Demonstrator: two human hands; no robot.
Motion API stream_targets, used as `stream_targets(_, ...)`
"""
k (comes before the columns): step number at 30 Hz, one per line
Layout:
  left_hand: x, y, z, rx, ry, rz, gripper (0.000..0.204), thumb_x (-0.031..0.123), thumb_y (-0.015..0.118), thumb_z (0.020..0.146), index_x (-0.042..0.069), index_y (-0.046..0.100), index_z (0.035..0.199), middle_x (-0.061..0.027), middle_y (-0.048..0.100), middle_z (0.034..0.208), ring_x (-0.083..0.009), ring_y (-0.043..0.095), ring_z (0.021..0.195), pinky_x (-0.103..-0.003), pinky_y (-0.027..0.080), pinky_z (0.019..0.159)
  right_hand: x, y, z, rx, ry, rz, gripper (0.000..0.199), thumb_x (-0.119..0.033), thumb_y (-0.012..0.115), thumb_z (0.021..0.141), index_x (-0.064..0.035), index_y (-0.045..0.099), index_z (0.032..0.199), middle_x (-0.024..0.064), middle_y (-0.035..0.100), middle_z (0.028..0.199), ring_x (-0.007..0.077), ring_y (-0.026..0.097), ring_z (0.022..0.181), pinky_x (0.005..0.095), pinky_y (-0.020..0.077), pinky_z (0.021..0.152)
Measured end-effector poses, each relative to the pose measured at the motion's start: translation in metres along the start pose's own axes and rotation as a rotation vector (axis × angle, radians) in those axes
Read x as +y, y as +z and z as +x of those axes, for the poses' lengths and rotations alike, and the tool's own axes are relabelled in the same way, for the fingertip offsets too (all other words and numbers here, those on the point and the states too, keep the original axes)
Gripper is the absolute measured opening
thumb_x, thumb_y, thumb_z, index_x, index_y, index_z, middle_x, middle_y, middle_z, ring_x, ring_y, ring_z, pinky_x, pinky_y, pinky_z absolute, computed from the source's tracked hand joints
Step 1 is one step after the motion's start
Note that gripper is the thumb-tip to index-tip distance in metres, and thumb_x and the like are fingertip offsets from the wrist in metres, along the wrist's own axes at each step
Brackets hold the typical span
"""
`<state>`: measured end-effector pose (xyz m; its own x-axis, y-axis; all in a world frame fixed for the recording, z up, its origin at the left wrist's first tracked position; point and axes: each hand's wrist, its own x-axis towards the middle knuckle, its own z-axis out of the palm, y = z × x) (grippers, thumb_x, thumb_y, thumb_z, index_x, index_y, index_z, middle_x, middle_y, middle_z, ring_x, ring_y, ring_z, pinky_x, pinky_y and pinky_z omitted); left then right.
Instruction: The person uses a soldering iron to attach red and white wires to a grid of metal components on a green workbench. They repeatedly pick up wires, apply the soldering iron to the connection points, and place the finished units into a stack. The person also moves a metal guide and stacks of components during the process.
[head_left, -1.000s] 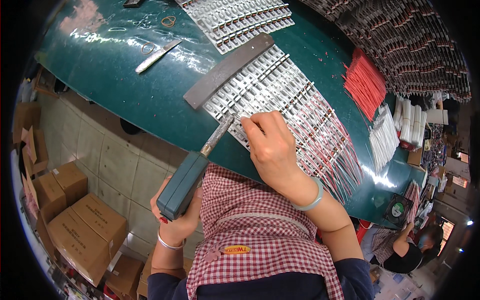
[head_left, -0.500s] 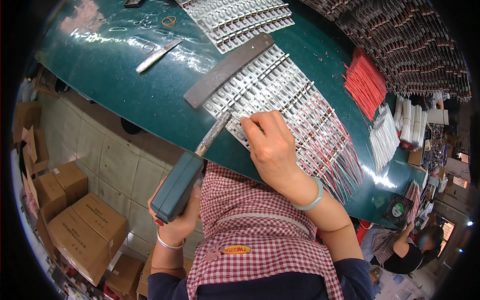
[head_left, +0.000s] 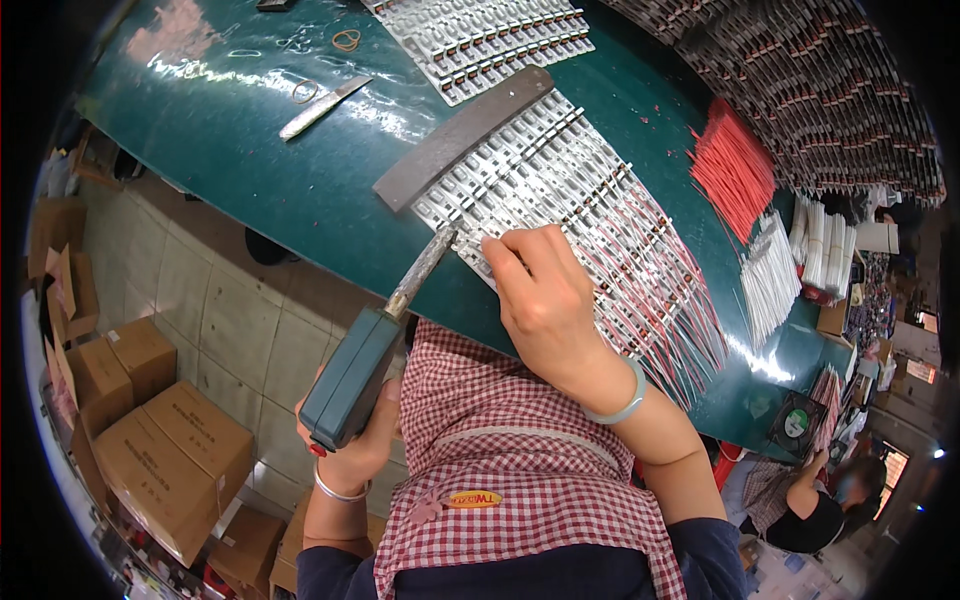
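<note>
Your left hand [head_left: 368, 440] is wrapped around the handle of the green iron [head_left: 350, 375], which sits on your side of the bar [head_left: 465, 138]. The iron's metal barrel slants up and to the right, its tip at the edge of the panel [head_left: 530, 160], near the bar's left end; whether the tip presses on the metal you cannot tell from here. The panel itself lies just to the right of the bar, which rests along its upper left edge.

Your right hand [head_left: 545, 300] is below the bar, fingers curled down onto the panel close to the iron's tip. Your fingertips are partly hidden, so it cannot be told whether they pinch anything. Thin red and pale wires [head_left: 665, 345] fan out from the panel's end farthest from the bar.

Left of the bar you have a knife [head_left: 325, 108] lying on the green table [head_left: 240, 190], and a rubber band [head_left: 346, 40] farther up. Just beyond the bar lies a second panel [head_left: 490, 50]. Well to the right of the bar are a red pile [head_left: 735, 165] of wires and, below it, a white pile [head_left: 770, 280].
</note>
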<state>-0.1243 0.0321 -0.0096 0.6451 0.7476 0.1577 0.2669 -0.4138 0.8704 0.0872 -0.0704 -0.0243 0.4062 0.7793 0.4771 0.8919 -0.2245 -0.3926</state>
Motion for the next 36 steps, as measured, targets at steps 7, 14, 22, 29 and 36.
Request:
stream_targets(7, -0.002, -0.002, -0.003, -0.039, -0.062, -0.065, 0.026, -0.003, 0.074, 0.068, -0.007, 0.068, 0.093, -0.0153, 0.068, 0.083, -0.0226, 0.067, 0.067, -0.028, 0.052, 0.063, -0.007, 0.0, 0.001, -0.021, 0.065, 0.011, 0.028, 0.008, 0.067, 0.068, 0.001, 0.066, 0.096, 0.0094, 0.059, 0.086, 0.0256, 0.056, 0.077, 0.0349, 0.0481, 0.063)
stream_targets(14, 0.003, -0.002, 0.003, -0.107, -0.035, -0.015, 0.023, -0.004, 0.071, 0.068, -0.007, 0.067, 0.09, -0.0155, 0.066, 0.084, -0.024, 0.065, 0.068, -0.029, 0.051, 0.064, -0.004, 0.005, -0.002, -0.023, 0.001, -0.002, 0.031, 0.004, 0.061, 0.064, 0.005, 0.063, 0.095, 0.0117, 0.054, 0.087, 0.0259, 0.052, 0.078, 0.0329, 0.0464, 0.063)
stream_targets(22, 0.005, -0.003, 0.004, -0.129, -0.054, 0.001, 0.022, -0.004, 0.071, 0.068, -0.006, 0.067, 0.09, -0.0148, 0.066, 0.084, -0.0236, 0.065, 0.067, -0.029, 0.051, 0.063, -0.004, 0.003, -0.001, -0.041, 0.002, -0.027, 0.03, 0.004, 0.061, 0.064, 0.0048, 0.063, 0.094, 0.0115, 0.054, 0.087, 0.0256, 0.052, 0.078, 0.0327, 0.0466, 0.064)
stream_targets(29, -0.008, -0.005, -0.014, -0.026, -0.136, -0.099, 0.028, 0.0, 0.074, 0.072, -0.008, 0.067, 0.097, -0.0131, 0.068, 0.083, -0.0201, 0.068, 0.07, -0.028, 0.053, 0.064, -0.005, 0.003, -0.001, -0.033, -0.004, -0.032, 0.029, 0.004, 0.061, 0.064, 0.0048, 0.063, 0.093, 0.0114, 0.054, 0.087, 0.0255, 0.052, 0.078, 0.0324, 0.047, 0.064)
stream_targets(36, -0.003, -0.004, -0.012, -0.018, -0.153, -0.192, 0.029, -0.003, 0.072, 0.074, -0.01, 0.065, 0.101, -0.0119, 0.068, 0.078, -0.0132, 0.065, 0.053, -0.023, 0.05, 0.049, -0.009, 0.004, -0.002, -0.011, 0.003, -0.042, 0.028, 0.001, 0.061, 0.065, 0.0034, 0.064, 0.093, 0.0093, 0.053, 0.083, 0.0239, 0.052, 0.076, 0.0324, 0.0445, 0.061)
